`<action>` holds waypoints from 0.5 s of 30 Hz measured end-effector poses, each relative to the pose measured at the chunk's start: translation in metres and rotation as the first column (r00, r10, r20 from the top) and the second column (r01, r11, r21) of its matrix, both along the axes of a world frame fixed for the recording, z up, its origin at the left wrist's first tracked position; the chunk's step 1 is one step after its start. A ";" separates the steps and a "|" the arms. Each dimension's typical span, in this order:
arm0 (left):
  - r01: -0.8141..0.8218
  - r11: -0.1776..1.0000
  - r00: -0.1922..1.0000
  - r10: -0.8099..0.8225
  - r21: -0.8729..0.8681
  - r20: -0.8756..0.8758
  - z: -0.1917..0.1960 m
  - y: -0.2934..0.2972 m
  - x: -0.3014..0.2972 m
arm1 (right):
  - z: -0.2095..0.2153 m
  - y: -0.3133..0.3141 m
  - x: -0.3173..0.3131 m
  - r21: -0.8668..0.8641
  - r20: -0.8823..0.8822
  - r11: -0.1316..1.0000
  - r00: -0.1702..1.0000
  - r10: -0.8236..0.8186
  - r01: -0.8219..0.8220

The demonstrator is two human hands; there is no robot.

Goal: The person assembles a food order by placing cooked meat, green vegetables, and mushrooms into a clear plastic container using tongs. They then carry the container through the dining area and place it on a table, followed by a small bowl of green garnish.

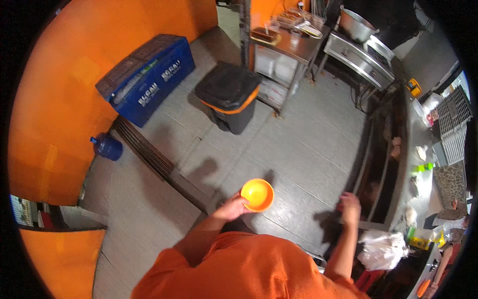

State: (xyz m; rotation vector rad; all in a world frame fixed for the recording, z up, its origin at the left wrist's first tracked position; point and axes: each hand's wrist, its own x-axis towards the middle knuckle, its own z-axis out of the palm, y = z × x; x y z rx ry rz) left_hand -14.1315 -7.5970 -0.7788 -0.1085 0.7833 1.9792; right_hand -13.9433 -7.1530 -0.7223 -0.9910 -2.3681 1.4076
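Observation:
An orange-yellow bowl [258, 195] is held by its left rim in my left hand [232, 207], out in front of my body. Its inside faces up, and I make out nothing in it. My right hand [350, 207] is out to the right, apart from the bowl, near the open shelves under the counter. Motion smears its fingers, so I cannot make out their pose or whether they hold anything.
A black bin [228, 92] with an orange band stands ahead, beside a blue chest [149, 79]. A blue water jug [107, 146] lies near the floor grate [144, 149]. Back right are a steel table [298, 47] and a stove with a pot [356, 26]. A cluttered counter [418, 139] runs along the right.

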 end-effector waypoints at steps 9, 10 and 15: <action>-0.167 0.984 0.974 0.175 0.068 -0.141 0.063 -0.195 -0.252 | -0.242 -0.232 -0.365 -0.665 0.520 0.729 0.601 0.607 -0.162; -0.201 0.979 0.952 0.206 0.045 -0.227 0.072 -0.212 -0.284 | -0.248 -0.237 -0.408 -0.668 0.533 0.732 0.596 0.600 -0.139; -0.369 0.930 0.870 0.347 0.005 -0.350 0.082 -0.258 -0.467 | -0.320 -0.227 -0.621 -0.607 0.551 0.785 0.646 0.528 -0.125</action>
